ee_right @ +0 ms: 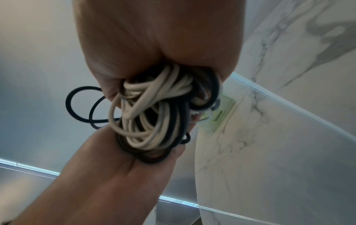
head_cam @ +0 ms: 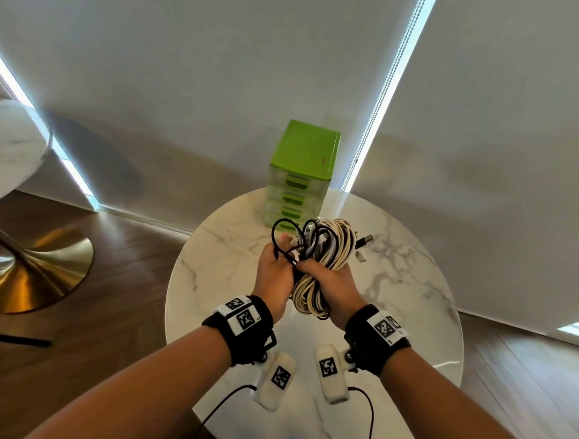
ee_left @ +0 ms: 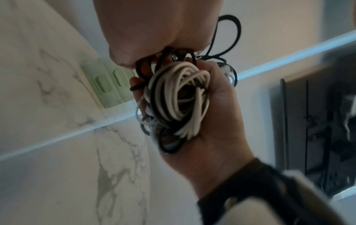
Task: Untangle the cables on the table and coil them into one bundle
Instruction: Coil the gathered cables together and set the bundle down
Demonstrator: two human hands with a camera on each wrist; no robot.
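Note:
Above the round marble table (head_cam: pixel 405 314) both hands hold one bundle of cables (head_cam: pixel 329 247) made of cream, white and black loops. My right hand (head_cam: pixel 327 284) grips the coil around its lower middle, fingers wrapped through it. My left hand (head_cam: pixel 273 269) is pressed against the bundle's left side and grips a thin black cable (head_cam: pixel 283 233) that loops up beside it. A USB plug (head_cam: pixel 367 239) sticks out to the right. The right wrist view shows the bundle (ee_right: pixel 154 114) between both hands, and the left wrist view shows it (ee_left: pixel 179 99) in the right hand (ee_left: pixel 217 121).
A green drawer unit (head_cam: pixel 299 175) stands at the table's far edge, just behind the bundle. A second marble table on a gold base (head_cam: pixel 35 273) is off to the left over the wooden floor. Grey blinds close off the back.

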